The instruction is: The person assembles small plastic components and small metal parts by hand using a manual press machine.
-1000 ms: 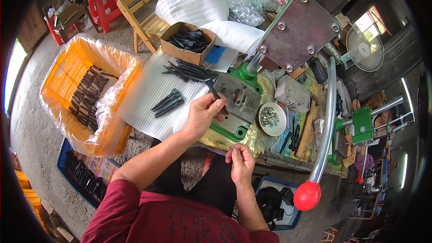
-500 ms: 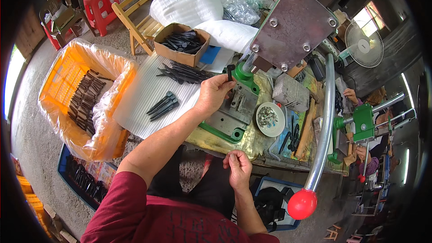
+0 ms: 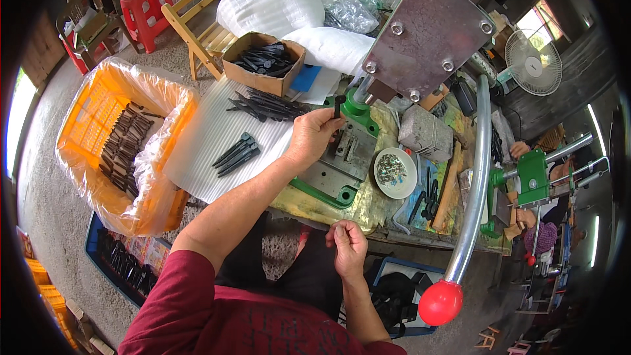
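My left hand reaches over the green-based hand press and pinches a slim black plastic piece, which stands upright beside the press column. Its lower part is hidden by my fingers. Below the table's front edge, above my lap, my right hand is closed, thumb against the bent fingers; whatever it may hold is too small or hidden to tell. Just right of the press base sits a white bowl of small metal parts. Several black pieces lie on white foam sheeting at the left.
A long lever with a red ball curves down on the right. Left stands a plastic-lined orange crate; behind the foam, a cardboard box of black pieces. A stone block lies by the bowl. Another person's hand shows at far right.
My hands keep nearly the same places and grips. The view has shifted slightly, and the other person's hands at the far right have moved a little.
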The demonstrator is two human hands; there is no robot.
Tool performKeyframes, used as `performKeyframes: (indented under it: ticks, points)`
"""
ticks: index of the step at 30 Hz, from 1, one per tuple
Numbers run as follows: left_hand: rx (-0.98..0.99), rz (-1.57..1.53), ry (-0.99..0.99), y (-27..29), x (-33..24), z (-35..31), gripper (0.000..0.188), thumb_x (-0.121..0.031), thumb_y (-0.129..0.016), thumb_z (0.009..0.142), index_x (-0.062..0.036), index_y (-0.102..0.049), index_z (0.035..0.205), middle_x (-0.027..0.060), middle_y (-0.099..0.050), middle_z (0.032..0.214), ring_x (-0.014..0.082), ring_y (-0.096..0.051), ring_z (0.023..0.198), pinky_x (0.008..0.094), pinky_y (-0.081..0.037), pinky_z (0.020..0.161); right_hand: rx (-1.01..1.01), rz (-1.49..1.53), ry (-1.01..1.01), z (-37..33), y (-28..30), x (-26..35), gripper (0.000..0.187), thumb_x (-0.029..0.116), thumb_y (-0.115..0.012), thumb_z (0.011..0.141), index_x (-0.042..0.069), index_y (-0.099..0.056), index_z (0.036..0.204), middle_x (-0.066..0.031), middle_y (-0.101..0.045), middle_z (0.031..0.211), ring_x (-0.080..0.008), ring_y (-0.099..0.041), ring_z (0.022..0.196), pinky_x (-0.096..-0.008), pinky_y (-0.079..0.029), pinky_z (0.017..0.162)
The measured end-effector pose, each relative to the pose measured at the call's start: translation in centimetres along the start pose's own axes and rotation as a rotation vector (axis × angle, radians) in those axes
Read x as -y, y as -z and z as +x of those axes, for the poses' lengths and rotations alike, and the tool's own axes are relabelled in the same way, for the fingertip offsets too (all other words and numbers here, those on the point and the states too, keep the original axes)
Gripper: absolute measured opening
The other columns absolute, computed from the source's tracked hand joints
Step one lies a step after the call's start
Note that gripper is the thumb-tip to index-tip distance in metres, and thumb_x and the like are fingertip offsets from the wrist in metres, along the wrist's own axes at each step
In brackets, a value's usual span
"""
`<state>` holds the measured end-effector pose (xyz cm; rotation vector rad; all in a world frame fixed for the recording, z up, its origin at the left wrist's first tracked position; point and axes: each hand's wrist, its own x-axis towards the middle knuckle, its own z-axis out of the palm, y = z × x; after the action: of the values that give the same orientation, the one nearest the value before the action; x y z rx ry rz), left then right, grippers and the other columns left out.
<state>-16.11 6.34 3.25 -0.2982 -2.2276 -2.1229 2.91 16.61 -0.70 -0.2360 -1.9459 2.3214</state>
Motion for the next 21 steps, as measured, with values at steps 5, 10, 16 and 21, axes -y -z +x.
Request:
performKeyframes:
  ticks: [5, 10, 16, 21]
  points:
    - [0.023, 0.108, -0.101, 0.0, 0.0, 0.3, 0.008, -0.008, -0.059, 0.078, -0.0014, -0.059, 0.081, 0.0014, -0.057, 0.067, 0.0063, -0.053, 0.059, 0.0223, -0.046, 0.051, 0.013, 0.03, 0.032, 0.1, 0.6, 0.4, 0.012, 0.012, -0.049, 0.086, 0.0, -0.051, 0.089, -0.0051, -0.053, 0.072, -0.0091, -0.048, 0.061, -0.0203, -0.041, 0.056]
    - [0.127, 0.278, -0.393, 0.5, -0.5, 0.8, 0.011, -0.006, -0.061, 0.071, 0.0013, -0.054, 0.076, 0.0172, -0.054, 0.07, 0.0344, -0.054, 0.066, 0.0353, -0.042, 0.057, -0.169, 0.042, 0.388, 0.6, 1.9, 3.7, 0.01, 0.007, -0.044, 0.084, -0.001, -0.049, 0.088, -0.0086, -0.051, 0.07, -0.0135, -0.047, 0.057, -0.0236, -0.038, 0.052]
    - [0.1, 0.264, -0.506, 0.3, 0.4, 0.9, 0.014, -0.006, -0.062, 0.07, 0.0005, -0.053, 0.078, 0.0145, -0.051, 0.068, 0.0323, -0.052, 0.063, 0.0339, -0.042, 0.057, -0.37, -0.21, 1.023, 0.8, 2.3, 13.7, 0.022, 0.025, -0.048, 0.083, 0.003, -0.047, 0.086, -0.0105, -0.049, 0.081, -0.0209, -0.047, 0.068, -0.0323, -0.039, 0.064]
    - [0.095, 0.276, -0.496, 0.4, 0.5, 0.8, 0.014, -0.004, -0.062, 0.069, 0.0004, -0.055, 0.08, 0.0144, -0.052, 0.07, 0.032, -0.053, 0.065, 0.0338, -0.043, 0.057, -0.019, -0.398, 1.338, -0.6, -0.2, 19.0, 0.028, 0.036, -0.045, 0.084, 0.009, -0.047, 0.082, -0.0087, -0.049, 0.081, -0.0246, -0.048, 0.071, -0.0355, -0.038, 0.066]
